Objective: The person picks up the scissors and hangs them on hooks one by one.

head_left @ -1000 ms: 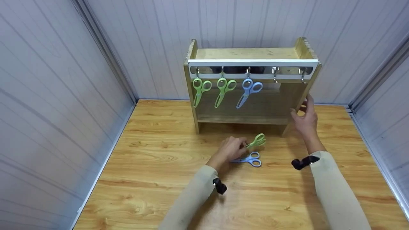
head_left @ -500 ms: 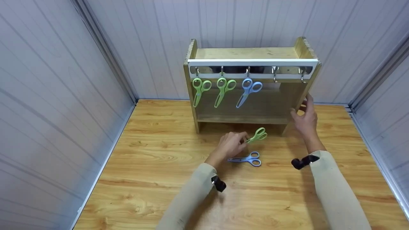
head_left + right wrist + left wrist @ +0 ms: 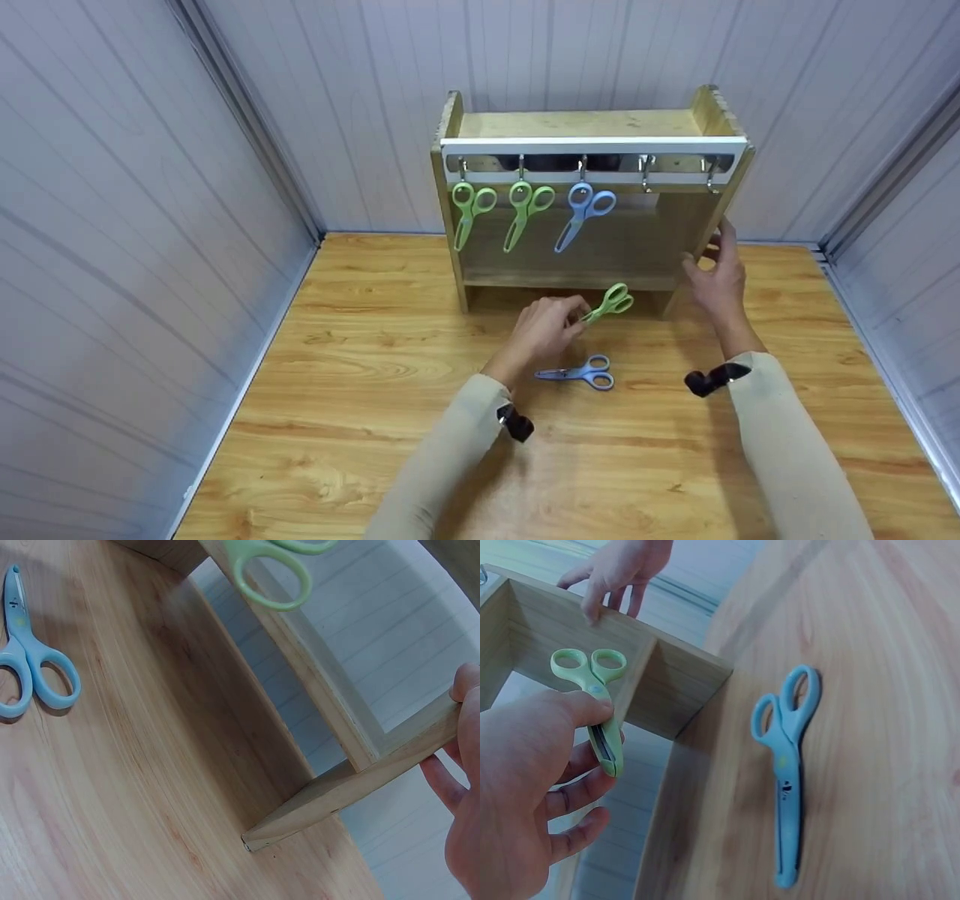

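My left hand (image 3: 546,328) pinches green scissors (image 3: 616,298) by the blade end, thumb on top, handle loops pointing away; in the left wrist view the green scissors (image 3: 598,690) are off the table. Below that hand, blue scissors (image 3: 577,373) lie flat on the table. My right hand (image 3: 718,281) grips the right side panel of a wooden rack (image 3: 570,279), thumb in front and fingers behind. On the rack's hook strip (image 3: 596,142) hang two green scissors (image 3: 519,217) and blue scissors (image 3: 577,217), each by one loop. The two hooks (image 3: 645,176) on the right hold nothing.
The rack stands upright at the back of the wood-grain table (image 3: 337,427), close to a white panelled wall (image 3: 360,112). More panelled walls rise at left and right. A dark wrist camera (image 3: 516,422) sits on my left sleeve.
My left hand has lifted the green scissors and moved them forward, toward the rack, away from the blue scissors on the table. My right hand stays on the side panel.
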{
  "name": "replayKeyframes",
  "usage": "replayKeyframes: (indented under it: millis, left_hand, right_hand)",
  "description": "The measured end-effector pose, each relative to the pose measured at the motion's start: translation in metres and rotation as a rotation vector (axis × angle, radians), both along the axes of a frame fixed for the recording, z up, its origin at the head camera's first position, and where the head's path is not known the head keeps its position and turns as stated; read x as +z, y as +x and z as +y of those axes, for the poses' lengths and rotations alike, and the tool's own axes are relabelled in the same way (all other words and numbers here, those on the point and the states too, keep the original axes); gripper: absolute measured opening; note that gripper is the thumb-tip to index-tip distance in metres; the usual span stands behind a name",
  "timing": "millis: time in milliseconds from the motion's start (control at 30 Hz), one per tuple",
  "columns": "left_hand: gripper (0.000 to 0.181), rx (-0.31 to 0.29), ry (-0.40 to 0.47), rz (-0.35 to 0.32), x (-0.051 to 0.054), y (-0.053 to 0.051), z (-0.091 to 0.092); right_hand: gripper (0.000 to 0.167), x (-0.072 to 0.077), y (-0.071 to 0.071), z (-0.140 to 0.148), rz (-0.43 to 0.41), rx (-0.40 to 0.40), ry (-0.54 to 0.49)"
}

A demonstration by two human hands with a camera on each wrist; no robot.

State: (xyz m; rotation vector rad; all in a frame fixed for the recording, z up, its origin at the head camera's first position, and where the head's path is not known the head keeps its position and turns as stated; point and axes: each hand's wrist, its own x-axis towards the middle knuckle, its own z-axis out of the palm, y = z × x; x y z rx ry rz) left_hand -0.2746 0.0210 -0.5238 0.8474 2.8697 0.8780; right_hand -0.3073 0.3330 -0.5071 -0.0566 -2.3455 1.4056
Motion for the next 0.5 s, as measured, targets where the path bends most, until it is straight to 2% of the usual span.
replayKeyframes:
  millis: [333,500]
  left_hand:
    - [0.020,-0.009,0.035,0.032,0.010,-0.003,0.005]
    - [0.022,-0.010,0.056,0.033,0.019,-0.003,0.008]
  right_hand:
    - [0.082,-0.001,0.000,-0.004,0.014,-0.020,0.014]
    - [0.082,-0.002,0.001,-0.003,0.023,-0.021,0.017]
